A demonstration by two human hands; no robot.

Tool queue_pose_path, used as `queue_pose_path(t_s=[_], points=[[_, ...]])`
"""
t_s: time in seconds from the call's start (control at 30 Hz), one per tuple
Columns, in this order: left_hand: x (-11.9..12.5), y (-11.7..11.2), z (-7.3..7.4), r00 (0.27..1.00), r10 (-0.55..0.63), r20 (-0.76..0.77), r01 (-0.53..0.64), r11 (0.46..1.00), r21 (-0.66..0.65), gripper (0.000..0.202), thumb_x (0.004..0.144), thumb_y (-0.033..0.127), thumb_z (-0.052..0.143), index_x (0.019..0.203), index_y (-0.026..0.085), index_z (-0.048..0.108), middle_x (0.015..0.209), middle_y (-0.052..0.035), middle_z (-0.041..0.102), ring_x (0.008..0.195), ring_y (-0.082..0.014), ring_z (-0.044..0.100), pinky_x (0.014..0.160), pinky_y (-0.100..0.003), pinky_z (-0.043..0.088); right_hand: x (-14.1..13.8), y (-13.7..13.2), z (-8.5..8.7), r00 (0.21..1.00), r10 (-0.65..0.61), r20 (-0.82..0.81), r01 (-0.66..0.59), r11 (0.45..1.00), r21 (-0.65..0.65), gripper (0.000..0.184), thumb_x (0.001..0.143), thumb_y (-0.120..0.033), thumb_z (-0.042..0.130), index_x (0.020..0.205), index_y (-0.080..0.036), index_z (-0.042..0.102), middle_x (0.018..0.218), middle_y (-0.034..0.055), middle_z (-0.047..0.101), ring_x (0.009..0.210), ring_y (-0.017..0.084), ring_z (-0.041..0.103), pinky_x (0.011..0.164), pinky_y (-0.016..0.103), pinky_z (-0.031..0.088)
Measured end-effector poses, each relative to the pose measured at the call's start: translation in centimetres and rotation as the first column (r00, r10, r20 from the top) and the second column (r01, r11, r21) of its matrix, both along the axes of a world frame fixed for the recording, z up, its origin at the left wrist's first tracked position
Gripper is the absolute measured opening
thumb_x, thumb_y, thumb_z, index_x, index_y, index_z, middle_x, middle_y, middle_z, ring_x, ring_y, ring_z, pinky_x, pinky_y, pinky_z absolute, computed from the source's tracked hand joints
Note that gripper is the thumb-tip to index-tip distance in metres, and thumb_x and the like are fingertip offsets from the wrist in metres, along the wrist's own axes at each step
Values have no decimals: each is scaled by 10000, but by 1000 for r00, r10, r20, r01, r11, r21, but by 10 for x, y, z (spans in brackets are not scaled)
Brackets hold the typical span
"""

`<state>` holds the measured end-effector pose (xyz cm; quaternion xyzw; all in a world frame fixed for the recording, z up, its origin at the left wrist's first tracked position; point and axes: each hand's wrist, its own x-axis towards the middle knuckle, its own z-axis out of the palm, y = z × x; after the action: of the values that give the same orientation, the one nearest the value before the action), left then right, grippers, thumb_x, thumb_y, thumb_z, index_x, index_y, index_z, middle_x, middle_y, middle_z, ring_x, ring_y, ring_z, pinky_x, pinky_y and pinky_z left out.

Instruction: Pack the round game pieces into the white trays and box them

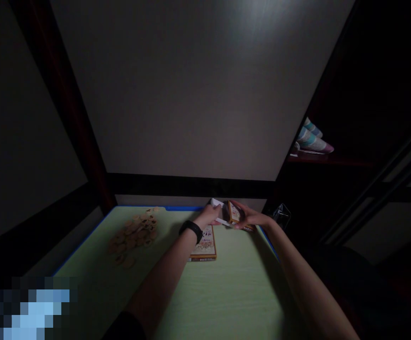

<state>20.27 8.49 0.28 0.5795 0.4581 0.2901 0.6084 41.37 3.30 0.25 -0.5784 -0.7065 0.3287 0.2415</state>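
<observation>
Near the far right of the table, my left hand [209, 215] is closed on a white piece [221, 220] that looks like card or an open box part. Beside it, my right hand [251, 218] curls its fingers around a small printed box [235, 212] with orange-brown edges. The white piece and the small box lie close together; whether they are joined I cannot tell. A flat printed box [205, 246] with an orange border rests on the table, partly hidden by my left wrist and its black band. The light is dim and details are small.
A heap of round wooden pieces [134, 236], some with dark marks, lies on the left of the pale green table [226, 293]. The table has a blue edge, with a wall panel behind it. Striped fabric [313, 138] sits on a dark shelf at right.
</observation>
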Motion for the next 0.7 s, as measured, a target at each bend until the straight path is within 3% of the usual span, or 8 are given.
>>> queue_pose_path(t_s=[0.13, 0.23, 0.3, 0.37, 0.47, 0.53, 0.6, 0.7], points=[[-6, 5, 1, 975, 66, -212, -29, 985, 171, 174, 801, 327, 663, 743, 164, 647, 1042, -201, 728, 1228, -356, 563, 966, -378, 462, 1, 10, -4, 980, -32, 196, 40, 999, -37, 1227, 461, -477, 877, 1523, -183, 338, 1585, 176, 282, 1462, 371, 215, 1181, 525, 136], [-20, 7, 6, 943, 105, -314, -13, 959, 281, 164, 793, 311, 655, 742, 157, 678, 1098, -228, 715, 1244, -370, 553, 1018, -386, 407, 0, 12, -2, 963, -59, 264, 73, 996, -42, 1242, 442, -509, 879, 1518, -181, 353, 1593, 201, 250, 1477, 426, 106, 1153, 616, 96], [-35, 5, 9, 926, 128, -355, 0, 940, 341, 175, 807, 323, 636, 797, 160, 700, 1107, -217, 717, 1221, -358, 574, 1019, -383, 404, -4, 9, 3, 953, -53, 299, 60, 998, -12, 1213, 455, -502, 873, 1509, -176, 371, 1581, 207, 278, 1472, 434, 121, 1141, 632, 123], [-55, 2, 9, 915, 151, -375, 9, 920, 392, 197, 826, 335, 611, 856, 168, 711, 1113, -197, 720, 1194, -341, 595, 1021, -379, 405, -13, 0, 8, 939, -79, 335, 51, 994, 93, 1104, 483, -464, 870, 1463, -179, 451, 1536, 199, 374, 1445, 420, 235, 1139, 591, 200], [-89, -9, -2, 914, 191, -358, 0, 883, 469, 228, 842, 346, 589, 967, 201, 710, 1155, -151, 718, 1160, -308, 618, 1035, -376, 404, -46, -24, 8, 923, -267, 277, 161, 921, 354, 640, 697, -432, 758, 1266, -168, 632, 1328, 177, 598, 1224, 344, 550, 1036, 460, 408], [-110, -19, -14, 931, 261, -256, -59, 800, 598, 247, 807, 372, 631, 975, 211, 714, 1127, -143, 729, 1127, -313, 636, 1039, -388, 416, -79, -45, 3, 872, -454, 183, 339, 829, 444, 360, 904, -431, 520, 1097, -179, 689, 1067, 144, 712, 985, 291, 664, 888, 415, 495], [-127, -30, -26, 947, 254, -195, -62, 743, 666, 329, 808, 423, 629, 1051, 214, 702, 1201, -146, 700, 1176, -311, 612, 1067, -387, 405, -114, -65, -6, 865, -463, 192, 346, 829, 440, 374, 954, -421, 419, 1081, -179, 675, 1020, 139, 722, 935, 286, 676, 851, 405, 506], [-140, -48, -40, 923, 188, -335, 103, 721, 686, 514, 879, 492, 503, 1249, 153, 611, 1380, -190, 575, 1362, -334, 449, 1143, -440, 317, -154, -83, -21, 864, -422, 274, 282, 857, 431, 454, 958, -455, 423, 1259, -164, 599, 1197, 173, 672, 1145, 314, 610, 963, 420, 468]])
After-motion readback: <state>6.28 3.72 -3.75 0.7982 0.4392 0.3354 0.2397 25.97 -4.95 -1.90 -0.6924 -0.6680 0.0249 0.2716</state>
